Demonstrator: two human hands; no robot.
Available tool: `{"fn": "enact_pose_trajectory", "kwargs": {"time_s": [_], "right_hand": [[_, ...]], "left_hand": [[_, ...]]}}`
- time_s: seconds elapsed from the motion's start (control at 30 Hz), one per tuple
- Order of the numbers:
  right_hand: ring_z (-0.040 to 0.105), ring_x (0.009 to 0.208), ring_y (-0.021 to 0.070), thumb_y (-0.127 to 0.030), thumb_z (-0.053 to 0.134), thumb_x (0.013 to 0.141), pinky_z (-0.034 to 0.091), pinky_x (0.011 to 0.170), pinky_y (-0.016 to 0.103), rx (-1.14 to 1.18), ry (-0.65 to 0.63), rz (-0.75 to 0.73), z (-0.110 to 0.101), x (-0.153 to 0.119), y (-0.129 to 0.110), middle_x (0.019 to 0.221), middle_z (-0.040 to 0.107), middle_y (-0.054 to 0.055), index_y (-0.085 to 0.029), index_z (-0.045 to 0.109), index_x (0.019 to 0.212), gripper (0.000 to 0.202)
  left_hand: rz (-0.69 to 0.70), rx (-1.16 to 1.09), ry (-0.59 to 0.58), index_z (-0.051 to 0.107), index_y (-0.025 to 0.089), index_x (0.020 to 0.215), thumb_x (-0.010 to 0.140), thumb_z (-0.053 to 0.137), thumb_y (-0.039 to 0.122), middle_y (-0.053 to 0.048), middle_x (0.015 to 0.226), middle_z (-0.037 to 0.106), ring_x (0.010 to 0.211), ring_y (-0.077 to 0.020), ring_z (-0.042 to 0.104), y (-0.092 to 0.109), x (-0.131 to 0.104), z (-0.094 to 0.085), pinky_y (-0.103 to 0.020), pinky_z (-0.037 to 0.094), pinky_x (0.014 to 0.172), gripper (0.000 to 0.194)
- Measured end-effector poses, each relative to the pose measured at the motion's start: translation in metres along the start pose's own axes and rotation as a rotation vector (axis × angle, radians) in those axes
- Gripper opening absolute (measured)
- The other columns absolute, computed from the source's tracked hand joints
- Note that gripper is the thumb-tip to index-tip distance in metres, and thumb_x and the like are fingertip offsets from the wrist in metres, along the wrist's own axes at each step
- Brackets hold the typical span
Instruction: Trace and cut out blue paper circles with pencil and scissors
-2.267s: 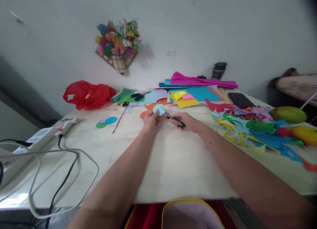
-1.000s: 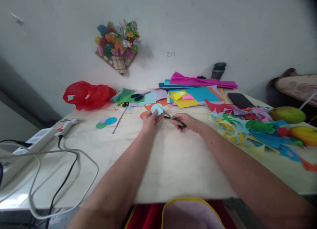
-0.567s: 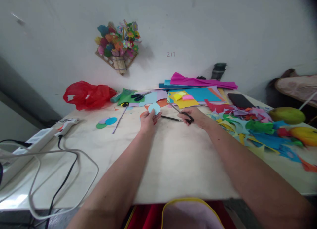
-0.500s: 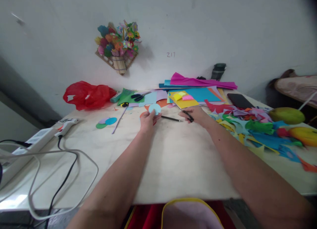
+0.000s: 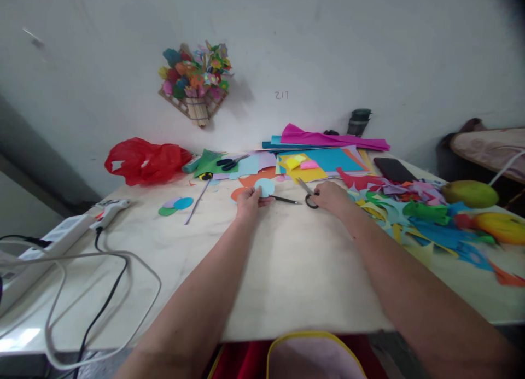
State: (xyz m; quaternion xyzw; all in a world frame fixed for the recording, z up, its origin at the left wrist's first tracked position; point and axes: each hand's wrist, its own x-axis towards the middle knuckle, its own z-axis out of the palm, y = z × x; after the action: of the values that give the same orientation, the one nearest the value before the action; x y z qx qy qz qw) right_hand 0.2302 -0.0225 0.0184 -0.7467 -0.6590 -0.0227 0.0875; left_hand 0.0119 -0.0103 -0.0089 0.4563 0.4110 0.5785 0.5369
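My left hand pinches a light blue paper circle between thumb and fingers, just above the table. An orange paper piece lies beside that hand, partly covered by it. A black pencil rests on the table between my hands, its tip toward the right. My right hand has its fingers closed on one handle of a pair of scissors. The scissors sit low at the table surface, blades pointing up and left, with one black loop showing free of the fingers.
Paper circles, a tape measure, more scissors and a red plastic bag lie left. Coloured sheets are at the back. Scraps, a phone and mangoes are right; power strips with cables far left.
My left hand has shifted slightly right with the light blue circle. My right hand has moved a little right, and the scissors have come down to the table with one loop now out of the fingers.
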Motion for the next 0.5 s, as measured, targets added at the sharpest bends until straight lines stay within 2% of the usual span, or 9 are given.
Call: {"fn": "enact_pose_trajectory", "kwargs": {"time_s": [0.13, 0.3, 0.4, 0.5], "right_hand": [[0.054, 0.098, 0.0267, -0.034, 0.043, 0.080, 0.040, 0.073, 0.035, -0.042, 0.159, -0.119, -0.002, -0.009, -0.015, 0.102, 0.060, 0.013, -0.017, 0.065, 0.099, 0.033], [0.052, 0.100, 0.0283, -0.034, 0.045, 0.082, 0.042, 0.073, 0.035, -0.067, 0.126, -0.391, 0.012, -0.017, -0.041, 0.107, 0.058, 0.015, -0.016, 0.065, 0.095, 0.030], [0.055, 0.094, 0.0273, -0.018, 0.042, 0.082, 0.042, 0.072, 0.035, -0.122, 0.091, -0.407, 0.020, -0.014, -0.052, 0.097, 0.061, 0.017, -0.013, 0.066, 0.092, 0.026], [0.059, 0.086, 0.0261, -0.009, 0.040, 0.078, 0.042, 0.071, 0.035, -0.102, 0.080, -0.339, 0.021, -0.010, -0.053, 0.089, 0.063, 0.018, -0.011, 0.065, 0.090, 0.028]], "left_hand": [[-0.002, 0.002, -0.011, 0.051, 0.013, 0.075, 0.077, 0.059, 0.029, -0.006, 0.065, 0.065, 0.061, -0.0169, 0.066, -0.001, 0.000, 0.000, -0.025, 0.053, 0.058, 0.019], [0.018, -0.027, 0.001, 0.049, 0.014, 0.079, 0.074, 0.063, 0.028, -0.006, 0.064, 0.065, 0.057, -0.0169, 0.065, 0.001, -0.001, 0.003, -0.025, 0.051, 0.054, 0.020], [0.014, -0.016, 0.006, 0.049, 0.015, 0.077, 0.071, 0.066, 0.031, -0.004, 0.059, 0.063, 0.054, -0.0167, 0.064, 0.002, -0.003, 0.005, -0.025, 0.050, 0.053, 0.024], [0.027, 0.025, -0.001, 0.049, 0.015, 0.074, 0.071, 0.065, 0.035, -0.003, 0.055, 0.061, 0.053, -0.0158, 0.062, 0.002, -0.002, 0.005, -0.025, 0.050, 0.052, 0.026]]}}
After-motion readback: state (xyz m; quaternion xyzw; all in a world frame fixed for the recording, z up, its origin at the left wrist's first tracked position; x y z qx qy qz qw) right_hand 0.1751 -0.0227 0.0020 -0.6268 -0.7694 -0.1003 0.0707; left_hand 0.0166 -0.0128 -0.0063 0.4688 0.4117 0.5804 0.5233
